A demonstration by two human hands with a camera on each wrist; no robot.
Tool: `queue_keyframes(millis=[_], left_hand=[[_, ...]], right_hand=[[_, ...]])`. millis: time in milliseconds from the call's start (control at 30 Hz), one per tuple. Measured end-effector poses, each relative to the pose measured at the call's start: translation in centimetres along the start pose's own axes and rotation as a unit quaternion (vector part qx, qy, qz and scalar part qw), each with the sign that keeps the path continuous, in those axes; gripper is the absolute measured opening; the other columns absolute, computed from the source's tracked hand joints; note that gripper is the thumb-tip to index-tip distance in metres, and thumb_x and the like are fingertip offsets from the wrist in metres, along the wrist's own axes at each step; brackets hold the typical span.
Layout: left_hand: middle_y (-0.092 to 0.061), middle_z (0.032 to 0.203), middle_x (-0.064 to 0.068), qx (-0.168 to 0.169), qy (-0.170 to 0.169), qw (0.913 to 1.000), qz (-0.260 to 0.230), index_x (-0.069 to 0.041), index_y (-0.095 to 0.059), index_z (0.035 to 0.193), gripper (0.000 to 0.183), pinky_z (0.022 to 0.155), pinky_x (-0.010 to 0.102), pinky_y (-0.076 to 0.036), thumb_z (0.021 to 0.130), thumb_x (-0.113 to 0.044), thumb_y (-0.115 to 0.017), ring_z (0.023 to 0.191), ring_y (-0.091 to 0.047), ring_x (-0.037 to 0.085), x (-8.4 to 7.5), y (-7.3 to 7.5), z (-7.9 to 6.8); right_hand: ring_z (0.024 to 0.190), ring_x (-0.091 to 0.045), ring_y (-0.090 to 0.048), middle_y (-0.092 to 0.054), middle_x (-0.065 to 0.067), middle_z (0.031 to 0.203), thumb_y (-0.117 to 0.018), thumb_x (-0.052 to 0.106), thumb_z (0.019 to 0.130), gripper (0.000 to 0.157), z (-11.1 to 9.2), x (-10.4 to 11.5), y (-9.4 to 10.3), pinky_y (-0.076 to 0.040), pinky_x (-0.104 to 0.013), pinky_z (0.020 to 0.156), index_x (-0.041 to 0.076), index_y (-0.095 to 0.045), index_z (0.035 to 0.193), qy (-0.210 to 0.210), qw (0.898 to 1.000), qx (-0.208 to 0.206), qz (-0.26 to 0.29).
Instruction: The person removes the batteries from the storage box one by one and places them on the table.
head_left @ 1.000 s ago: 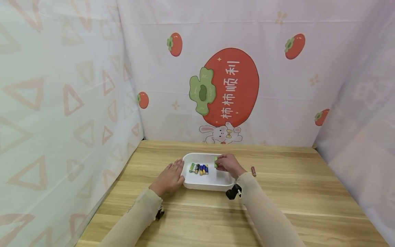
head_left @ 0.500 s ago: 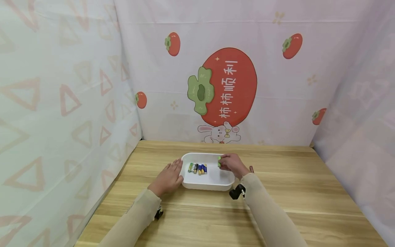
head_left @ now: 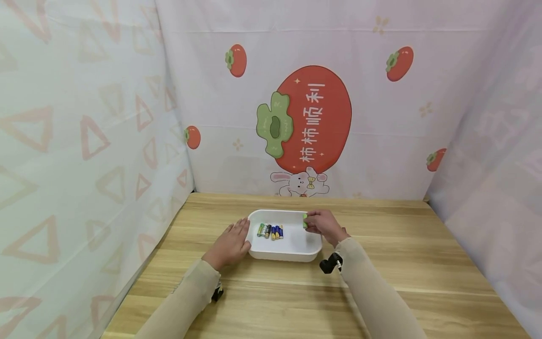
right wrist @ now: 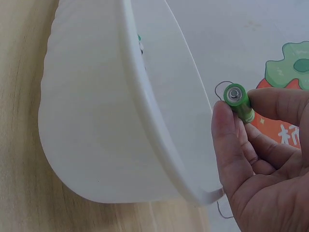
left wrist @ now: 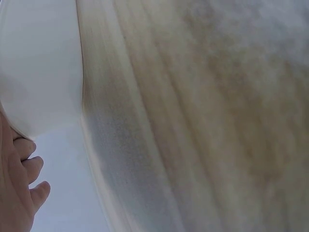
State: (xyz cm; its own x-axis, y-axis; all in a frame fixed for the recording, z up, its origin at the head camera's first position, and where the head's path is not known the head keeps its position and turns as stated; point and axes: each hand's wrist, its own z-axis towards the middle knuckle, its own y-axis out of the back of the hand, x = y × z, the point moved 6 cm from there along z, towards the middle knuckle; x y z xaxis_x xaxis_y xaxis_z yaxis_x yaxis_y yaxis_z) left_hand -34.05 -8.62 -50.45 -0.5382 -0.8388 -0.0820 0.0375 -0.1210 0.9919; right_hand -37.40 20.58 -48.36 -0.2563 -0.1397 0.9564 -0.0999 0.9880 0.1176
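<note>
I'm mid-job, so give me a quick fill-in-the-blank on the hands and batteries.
The battery pinched in the right hand is coloured ____.
The left hand touches the white tray at its ____ end.
In the head view, the blue batteries lie to the ____ of the black battery.
Missing words: green; left; right.

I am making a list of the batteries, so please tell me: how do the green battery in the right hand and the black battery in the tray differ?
Support: the right hand pinches the green battery; the black battery lies in the white tray. Neighbours: the black battery lies among other batteries, while the green battery is apart from them. Both are slim cylinders.
</note>
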Motion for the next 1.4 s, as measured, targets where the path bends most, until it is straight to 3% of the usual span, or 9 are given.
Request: queue_keyframes(millis=[200, 600, 1000, 1400], left_hand=[[-0.025, 0.156, 0.019, -0.01, -0.002, 0.9999, -0.005, 0.007, -0.024, 0.15, 0.063, 0.115, 0.047, -0.02, 0.101, -0.028, -0.038, 0.144, -0.022, 0.03, -0.1, 0.3, -0.1], [-0.023, 0.157, 0.018, 0.003, 0.004, 1.0, -0.003, 0.006, -0.022, 0.152, 0.063, 0.115, 0.046, -0.018, 0.101, -0.029, -0.038, 0.145, -0.019, 0.029, -0.1, 0.2, 0.0], [-0.021, 0.158, 0.018, 0.009, 0.009, 0.9999, -0.001, 0.005, -0.02, 0.152, 0.062, 0.116, 0.046, -0.017, 0.102, -0.027, -0.038, 0.145, -0.018, 0.029, 0.0, 0.1, -0.1], [-0.024, 0.157, 0.018, 0.002, 0.005, 0.9999, -0.009, 0.007, -0.023, 0.151, 0.062, 0.114, 0.048, -0.021, 0.102, -0.027, -0.038, 0.144, -0.022, 0.03, -0.5, 0.7, -0.3]], right_hand=[[0.087, -0.025, -0.065, -0.062, -0.021, 0.11, -0.06, 0.006, 0.094, 0.03, -0.4, 0.3, 0.5, -0.056, -0.034, 0.079, -0.008, -0.058, 0.121, 0.002, 1.0, 0.003, -0.008], [0.088, -0.025, -0.066, -0.059, -0.027, 0.119, -0.059, 0.006, 0.094, 0.033, -0.5, -0.2, 1.7, -0.056, -0.035, 0.08, -0.008, -0.057, 0.123, 0.011, 1.0, 0.002, -0.012], [0.086, -0.023, -0.065, -0.062, -0.019, 0.11, -0.059, 0.007, 0.094, 0.028, -0.4, -0.6, 2.6, -0.056, -0.035, 0.079, -0.006, -0.06, 0.119, 0.019, 0.999, -0.004, -0.027], [0.087, -0.023, -0.065, -0.06, -0.023, 0.114, -0.057, 0.007, 0.095, 0.032, -0.7, -0.6, 3.6, -0.056, -0.035, 0.08, -0.009, -0.056, 0.123, 0.024, 0.999, 0.003, -0.034]])
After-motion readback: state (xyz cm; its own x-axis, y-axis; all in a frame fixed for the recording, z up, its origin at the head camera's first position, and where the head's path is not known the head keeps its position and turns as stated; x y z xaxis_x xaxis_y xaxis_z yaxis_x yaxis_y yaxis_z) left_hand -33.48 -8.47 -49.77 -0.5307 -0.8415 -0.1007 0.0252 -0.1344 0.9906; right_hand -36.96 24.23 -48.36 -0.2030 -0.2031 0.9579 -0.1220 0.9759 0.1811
